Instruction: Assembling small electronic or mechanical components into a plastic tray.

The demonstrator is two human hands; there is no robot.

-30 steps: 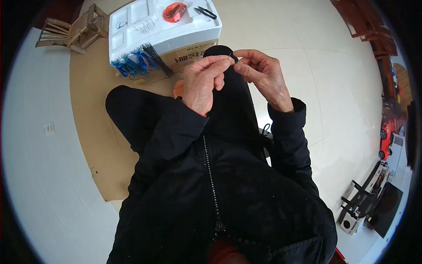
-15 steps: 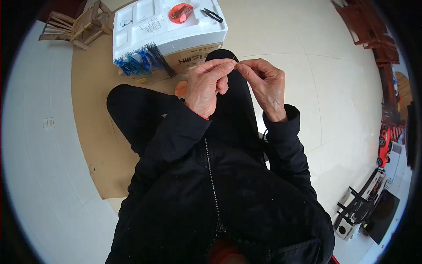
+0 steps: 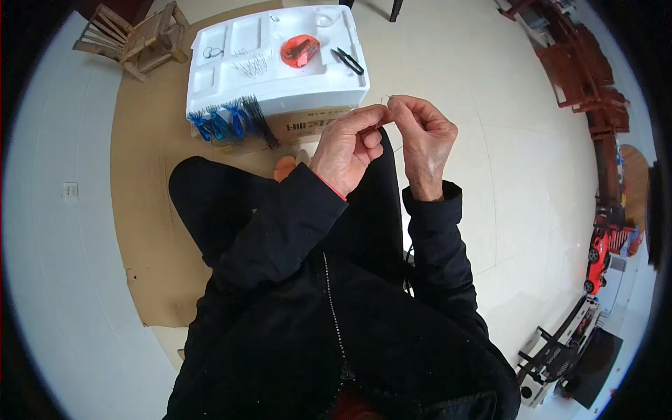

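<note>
Above my knee, my left hand [image 3: 350, 148] and my right hand [image 3: 424, 143] work close together, both closed in a pinch. A very thin strand [image 3: 381, 103] shows at my left fingertips. Another fine end sticks up by my right thumb and forefinger. Whether it is wire or thread is too small to tell. Ahead of them is a white foam block [image 3: 280, 89], bearing several thin metal pieces [image 3: 252, 65], a red bag with dark contents [image 3: 300, 51] and black thread snips [image 3: 348, 61]. Blue bundles [image 3: 218, 124] and dark strands [image 3: 258, 120] hang over its front edge.
A cardboard box [image 3: 301, 124] supports the foam block, and a cardboard sheet [image 3: 143, 231] covers the floor at left. At the far left is a bamboo chair [image 3: 143, 43]. Wooden furniture [image 3: 577, 70] and a red toy car [image 3: 597, 260] line the right side.
My hands have drawn slightly apart, and fine strand ends now show at the fingertips. The whole view has shifted a little, with more of the foam block's far edge visible.
</note>
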